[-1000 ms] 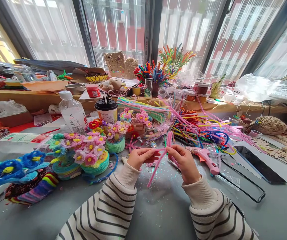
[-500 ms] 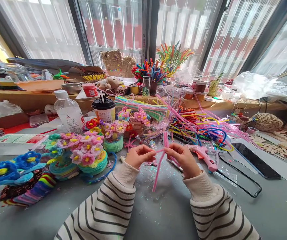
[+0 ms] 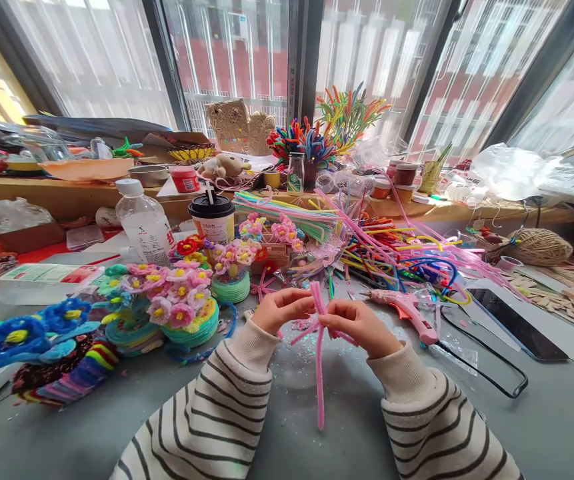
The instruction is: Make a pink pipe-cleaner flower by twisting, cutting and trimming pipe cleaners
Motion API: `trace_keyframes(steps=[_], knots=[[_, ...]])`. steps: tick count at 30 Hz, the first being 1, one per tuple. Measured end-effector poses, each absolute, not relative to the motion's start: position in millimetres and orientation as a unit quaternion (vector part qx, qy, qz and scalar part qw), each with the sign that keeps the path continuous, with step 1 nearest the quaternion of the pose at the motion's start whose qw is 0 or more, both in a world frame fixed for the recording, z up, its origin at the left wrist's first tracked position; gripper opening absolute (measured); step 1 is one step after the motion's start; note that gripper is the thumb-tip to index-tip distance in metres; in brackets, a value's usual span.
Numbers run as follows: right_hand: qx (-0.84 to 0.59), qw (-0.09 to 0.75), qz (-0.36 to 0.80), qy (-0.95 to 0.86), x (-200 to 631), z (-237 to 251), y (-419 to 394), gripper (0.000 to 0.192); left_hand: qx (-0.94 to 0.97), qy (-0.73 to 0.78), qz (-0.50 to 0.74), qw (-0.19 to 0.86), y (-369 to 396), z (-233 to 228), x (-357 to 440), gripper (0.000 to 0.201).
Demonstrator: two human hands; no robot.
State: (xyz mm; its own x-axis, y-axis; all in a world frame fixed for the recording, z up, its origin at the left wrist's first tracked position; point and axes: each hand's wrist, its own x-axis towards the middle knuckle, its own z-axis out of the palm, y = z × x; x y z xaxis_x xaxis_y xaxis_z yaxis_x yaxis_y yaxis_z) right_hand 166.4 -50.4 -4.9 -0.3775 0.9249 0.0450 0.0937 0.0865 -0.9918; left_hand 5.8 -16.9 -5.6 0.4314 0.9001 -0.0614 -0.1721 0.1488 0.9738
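Between my hands, over the grey table, are pink pipe cleaners (image 3: 320, 380) joined near their middle. One end stands up, a long one hangs down, and shorter ends stick out to both sides. My left hand (image 3: 283, 311) pinches them from the left, thumb against fingers. From the other side my right hand (image 3: 359, 325) grips the joint between thumb and forefinger. Some of the crossing is hidden behind my fingers. A pink glue gun (image 3: 407, 310) lies just right of my right hand. Pink pipe-cleaner flowers (image 3: 184, 293) in a coiled pot stand left of my left hand.
Loose pipe cleaners (image 3: 407, 250) pile up behind my hands. A plastic bottle (image 3: 144, 223) and a lidded cup (image 3: 211, 217) stand at the back left. On the right lie a phone (image 3: 517, 323) and the glue gun's black cable (image 3: 487, 353). Blue flowers (image 3: 21, 337) sit at far left.
The pink pipe cleaners have turned in my fingers. The long end now hangs straighter and lower, and side ends show. My hands stay close together; the view has shifted slightly.
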Motion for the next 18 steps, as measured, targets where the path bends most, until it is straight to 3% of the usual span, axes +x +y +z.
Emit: trace_keyframes(steps=[10,18], knots=[[-0.458,0.349,0.431,-0.695,156,-14,-53,0.024,0.543,0.365,0.379,0.655,-21,-4,10,0.014],[-0.457,0.417,0.424,-0.661,152,-8,-55,0.025,0.455,0.392,0.420,0.681,-18,-8,10,0.018]])
